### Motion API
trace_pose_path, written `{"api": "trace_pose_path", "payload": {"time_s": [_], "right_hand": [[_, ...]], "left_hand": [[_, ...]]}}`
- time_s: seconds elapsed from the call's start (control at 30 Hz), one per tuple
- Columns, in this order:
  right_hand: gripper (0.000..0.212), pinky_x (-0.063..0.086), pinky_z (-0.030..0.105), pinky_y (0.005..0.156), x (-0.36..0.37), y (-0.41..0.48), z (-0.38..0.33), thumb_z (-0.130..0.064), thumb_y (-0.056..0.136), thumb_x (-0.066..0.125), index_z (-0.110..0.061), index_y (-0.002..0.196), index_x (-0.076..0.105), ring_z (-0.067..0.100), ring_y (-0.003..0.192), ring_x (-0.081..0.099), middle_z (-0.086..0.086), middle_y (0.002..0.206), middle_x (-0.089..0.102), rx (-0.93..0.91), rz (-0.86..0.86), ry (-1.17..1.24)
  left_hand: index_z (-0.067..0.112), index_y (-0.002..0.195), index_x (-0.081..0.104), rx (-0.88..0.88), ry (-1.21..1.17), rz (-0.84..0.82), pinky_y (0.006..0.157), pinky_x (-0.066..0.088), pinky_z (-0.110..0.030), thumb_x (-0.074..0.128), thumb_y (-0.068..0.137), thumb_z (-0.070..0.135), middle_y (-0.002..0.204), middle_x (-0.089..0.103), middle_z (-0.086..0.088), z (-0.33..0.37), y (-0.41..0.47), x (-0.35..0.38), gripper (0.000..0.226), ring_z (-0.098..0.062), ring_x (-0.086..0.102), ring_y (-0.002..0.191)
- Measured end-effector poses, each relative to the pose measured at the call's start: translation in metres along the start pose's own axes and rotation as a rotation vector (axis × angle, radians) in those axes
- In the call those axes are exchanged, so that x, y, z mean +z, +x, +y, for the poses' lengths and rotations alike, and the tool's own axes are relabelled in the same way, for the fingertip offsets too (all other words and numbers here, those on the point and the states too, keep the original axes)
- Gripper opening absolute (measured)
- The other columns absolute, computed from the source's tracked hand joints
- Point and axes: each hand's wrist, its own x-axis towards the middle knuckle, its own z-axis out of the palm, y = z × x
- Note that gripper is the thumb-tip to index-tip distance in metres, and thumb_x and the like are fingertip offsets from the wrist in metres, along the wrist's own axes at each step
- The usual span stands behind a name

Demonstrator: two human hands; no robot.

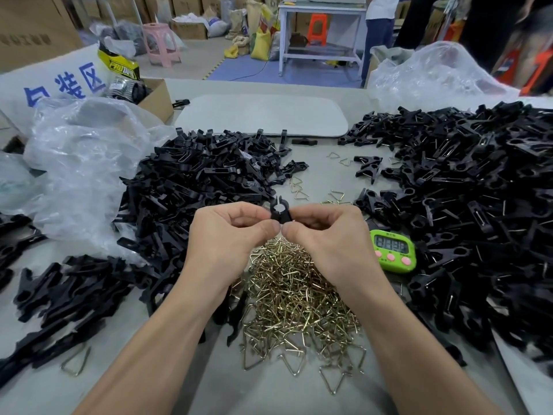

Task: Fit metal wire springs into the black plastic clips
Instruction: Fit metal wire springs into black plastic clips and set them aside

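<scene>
Clip (279, 211): one, black, held in the air above the far edge of the springs, forked end up. Whether a spring sits in it cannot be told.

Left hand (230, 235): fingers (266, 229) curled, thumb and forefinger pinching the clip's left side.

Right hand (326, 235): fingers curled likewise, pinching the clip's right side; the two thumbs nearly meet.

Springs (296, 301): brass-coloured wire triangles, heaped on the bench (269, 390) under the hands and between the forearms.

Loose springs (299, 187): a few, just beyond the springs.

Left heap (194, 187): black clips, left of the springs, touching their edge.

Right heap (478, 205): black clips, larger, right of the springs.

Timer (392, 250): green, pink buttons, between the springs and the right heap.

Bag (83, 163): clear plastic, crumpled, far left of the springs.

Pad (263, 118): grey, flat, well beyond the springs.
</scene>
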Motion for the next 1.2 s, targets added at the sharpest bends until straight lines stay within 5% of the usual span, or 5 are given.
{"api": "trace_pose_path", "payload": {"time_s": [0.5, 0.6, 0.73, 0.9, 1.2], "right_hand": [[0.009, 0.051, 0.045, 0.070, -0.010, 0.006, -0.003, -0.030, 0.071, 0.083, -0.030, 0.081, 0.083, 0.020, 0.066, 0.058, 0.014, 0.081, 0.075, 0.088, -0.113, -0.004], [0.008, 0.045, 0.037, 0.074, -0.021, 0.006, -0.007, -0.025, 0.065, 0.083, -0.021, 0.070, 0.080, 0.009, 0.065, 0.056, 0.012, 0.071, 0.071, 0.149, -0.285, -0.022], [0.014, 0.041, 0.029, 0.069, -0.033, 0.010, -0.004, -0.023, 0.066, 0.080, -0.011, 0.069, 0.077, 0.012, 0.064, 0.050, 0.005, 0.064, 0.064, 0.137, -0.293, 0.055], [0.027, 0.045, 0.025, 0.069, -0.033, 0.014, 0.000, -0.041, 0.087, 0.076, -0.015, 0.082, 0.082, 0.014, 0.062, 0.055, 0.004, 0.074, 0.072, 0.201, -0.119, 0.265], [0.019, 0.043, 0.035, 0.103, -0.014, 0.014, 0.006, -0.034, 0.101, 0.059, -0.031, 0.109, 0.076, 0.016, 0.111, 0.056, -0.006, 0.110, 0.066, 0.017, -0.132, -0.840]], "left_hand": [[0.032, 0.102, 0.083, 0.128, 0.135, -0.013, 0.089, 0.061, -0.030, 0.074, 0.086, -0.003, 0.096, 0.081, 0.012, -0.001, -0.002, 0.002, 0.040, -0.004, 0.076, 0.095], [0.037, 0.118, 0.077, 0.196, 0.161, -0.301, 0.092, 0.057, -0.020, 0.067, 0.082, -0.009, 0.113, 0.078, 0.017, 0.004, -0.002, -0.003, 0.059, -0.003, 0.072, 0.111], [0.038, 0.103, 0.082, 0.246, 0.227, -0.262, 0.081, 0.065, -0.039, 0.079, 0.078, -0.005, 0.091, 0.081, 0.009, 0.003, 0.001, -0.006, 0.050, -0.015, 0.078, 0.086], [0.034, 0.092, 0.084, 0.265, 0.172, -0.033, 0.071, 0.057, -0.016, 0.089, 0.073, -0.001, 0.080, 0.079, 0.013, 0.002, 0.001, -0.006, 0.040, -0.003, 0.073, 0.071], [0.050, 0.085, 0.078, 0.190, 0.069, 0.251, 0.070, 0.053, -0.007, 0.088, 0.079, 0.010, 0.085, 0.078, 0.022, -0.001, 0.012, -0.014, 0.042, 0.004, 0.072, 0.078]]}}
